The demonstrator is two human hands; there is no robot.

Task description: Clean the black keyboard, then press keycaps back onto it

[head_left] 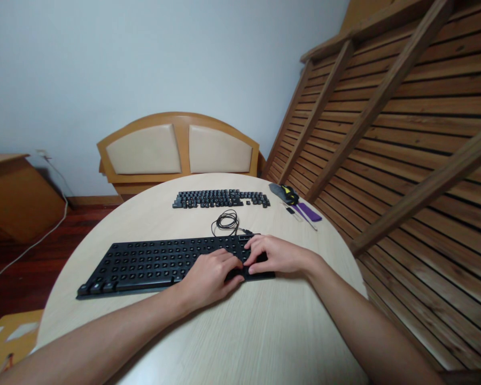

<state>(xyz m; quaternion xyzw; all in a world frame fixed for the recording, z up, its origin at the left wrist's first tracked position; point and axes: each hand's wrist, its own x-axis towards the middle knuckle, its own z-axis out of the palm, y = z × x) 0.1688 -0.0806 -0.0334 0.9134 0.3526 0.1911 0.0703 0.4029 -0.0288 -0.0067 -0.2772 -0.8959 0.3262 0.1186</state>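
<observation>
Both hands rest on the right end of the keyboard (172, 264), a black board stripped of its caps, so that bare switch stems show in rows across it. It lies on the round table (240, 331) just ahead of the person, its long axis running left to right and tipped a little, the left end nearer the table's edge. The left hand (210, 278) lies palm down over the near right part of the board, fingers curled and close together, tips touching the switches. The right hand (274, 255) sits at the far right corner, fingers bent and lightly spread, tips pressing down on the top rows; whether either hand pinches anything between its fingertips cannot be told. The two hands almost meet, so the right end is under both and the long left stretch of the board lies off to the left hand's side, well apart from the right. Behind the board its cable (226, 222) is coiled. Further back the keycaps (220, 199) are laid out in rows in the board's own order, parallel to it. Right of them lie a dark pouch (282, 191) with a yellow mark and a purple tool (309, 212). No brand or writing can be read
</observation>
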